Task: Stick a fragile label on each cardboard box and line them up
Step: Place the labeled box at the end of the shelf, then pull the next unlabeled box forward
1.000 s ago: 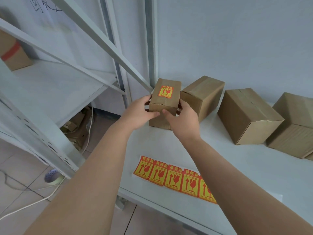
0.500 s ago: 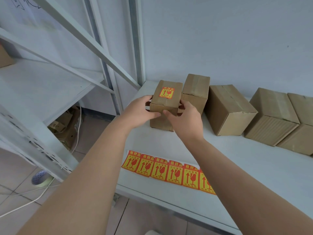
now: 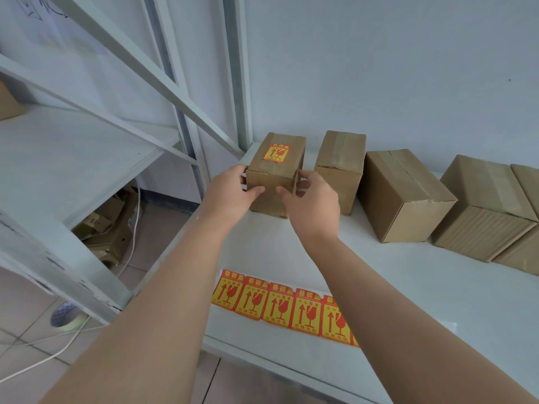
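The labelled box (image 3: pixel 274 177) is being gripped by the fingers of the left hand (image 3: pixel 230 191) and right hand (image 3: pixel 313 207), and the next box (image 3: pixel 339 167) could be bumped crooked by a hard push.

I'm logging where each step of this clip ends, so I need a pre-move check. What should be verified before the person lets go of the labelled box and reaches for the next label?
1. Fragile label stuck on top of the labelled box: ok.
2. Labelled box set down on the white shelf: ok, as far as the view shows.
3. Left grip and right grip each hold a front corner: ok.
4. Labelled box stands beside the second box, apart and roughly parallel: ok.
5. Remaining boxes labelled: not ok, no label on any visible face.
6. Label strip at the shelf's front edge has enough labels: ok, at least five show.
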